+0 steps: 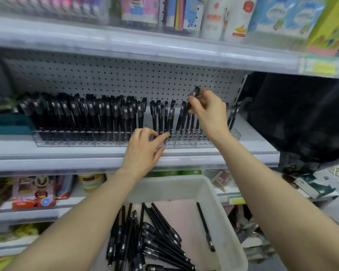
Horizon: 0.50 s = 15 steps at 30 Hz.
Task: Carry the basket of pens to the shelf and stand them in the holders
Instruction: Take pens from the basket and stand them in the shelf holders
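**Black pen poised over the clear holder**

1 pen (194,95) is pinched by the right grip (209,112) above the right part of the holder (67,141) on the shelf (252,150). The left grip (143,149) is relaxed and holds nothing, its fingertips laid against the holder's front. The tip is best lined up over a free slot and lowered straight, so the standing pens (86,114) are not tipped. Loose pens (145,241) are left in the basket (213,192) below. Free slots are masked by the right wrist, and blur hides whether more pens are held.

Reaching forward, the left hand (143,151) sits low, fingers loosely spread, while the right hand (209,112), higher, pinches a pen (194,95).
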Motion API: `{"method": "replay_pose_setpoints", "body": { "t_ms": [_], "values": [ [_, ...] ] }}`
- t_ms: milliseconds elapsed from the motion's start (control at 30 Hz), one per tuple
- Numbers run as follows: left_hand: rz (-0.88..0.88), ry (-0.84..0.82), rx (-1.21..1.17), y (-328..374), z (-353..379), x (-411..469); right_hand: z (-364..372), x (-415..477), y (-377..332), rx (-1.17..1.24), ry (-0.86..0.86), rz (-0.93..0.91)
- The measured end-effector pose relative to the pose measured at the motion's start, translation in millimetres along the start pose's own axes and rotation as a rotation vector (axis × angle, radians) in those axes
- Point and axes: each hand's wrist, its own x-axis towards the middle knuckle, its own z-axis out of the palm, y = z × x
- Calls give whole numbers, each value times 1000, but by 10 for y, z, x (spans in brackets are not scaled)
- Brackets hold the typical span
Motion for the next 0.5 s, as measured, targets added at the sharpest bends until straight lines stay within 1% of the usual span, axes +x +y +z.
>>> {"method": "replay_pose_setpoints", "body": {
  "t_ms": [133, 333, 433, 500],
  "values": [
    [-17, 2, 0, 7, 3, 9, 146, 38, 122, -13, -1, -16],
    [-28, 16, 0, 25, 17, 5, 225, 51, 144, -49, -59, -10],
    [-6, 20, -4, -1, 29, 7, 318, 11, 222, -149, -149, -2],
    [13, 22, -7, -26, 28, 16, 401, -47, 283, -252, -167, 5]
  ]
}}
